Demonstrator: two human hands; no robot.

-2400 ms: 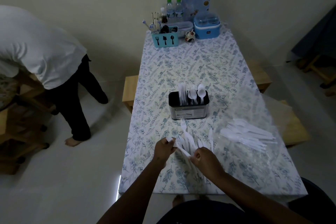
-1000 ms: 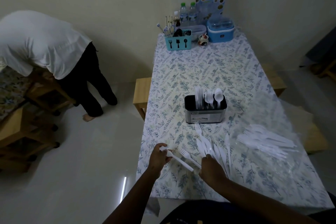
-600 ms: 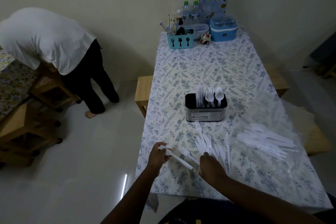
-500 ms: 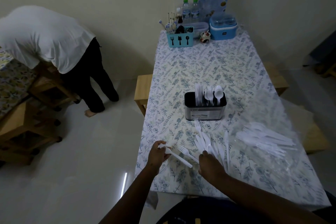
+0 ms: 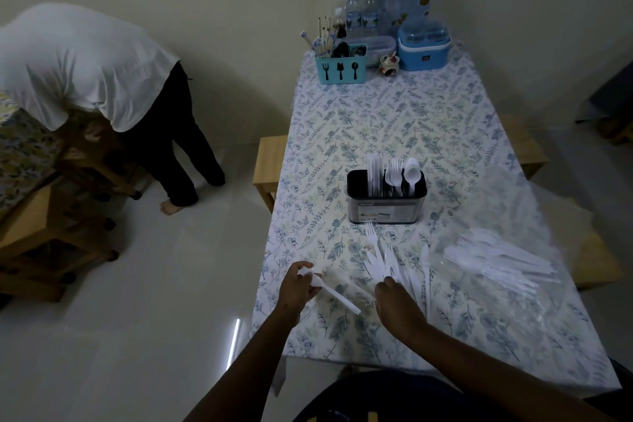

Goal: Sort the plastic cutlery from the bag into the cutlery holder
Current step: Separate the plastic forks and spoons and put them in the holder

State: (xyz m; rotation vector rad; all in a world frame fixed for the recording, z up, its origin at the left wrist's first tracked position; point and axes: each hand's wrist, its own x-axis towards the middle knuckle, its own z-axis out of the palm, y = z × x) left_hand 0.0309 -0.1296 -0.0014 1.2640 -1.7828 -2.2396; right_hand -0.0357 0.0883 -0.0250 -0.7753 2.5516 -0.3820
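Observation:
A dark cutlery holder (image 5: 386, 207) stands mid-table with white knives, forks and spoons upright in its compartments. A loose pile of white plastic cutlery (image 5: 388, 262) lies on the cloth in front of it. More white cutlery sits inside a clear plastic bag (image 5: 503, 262) to the right. My left hand (image 5: 297, 288) is shut on a white plastic utensil (image 5: 337, 296) whose handle points right, near the table's left edge. My right hand (image 5: 397, 305) rests palm-down at the near end of the pile; what its fingers touch is hidden.
The floral tablecloth (image 5: 394, 120) covers a long table. At its far end stand a blue utensil caddy (image 5: 339, 68), water bottles (image 5: 361, 15), a blue container (image 5: 424, 46) and a poster. Wooden benches (image 5: 269, 161) flank the table. A person in a white shirt (image 5: 78, 62) bends over at left.
My left hand has kept hold of the white utensil and drawn it left, away from the pile. The fork that lay beside it is no longer visible there. My right hand has stayed at the pile.

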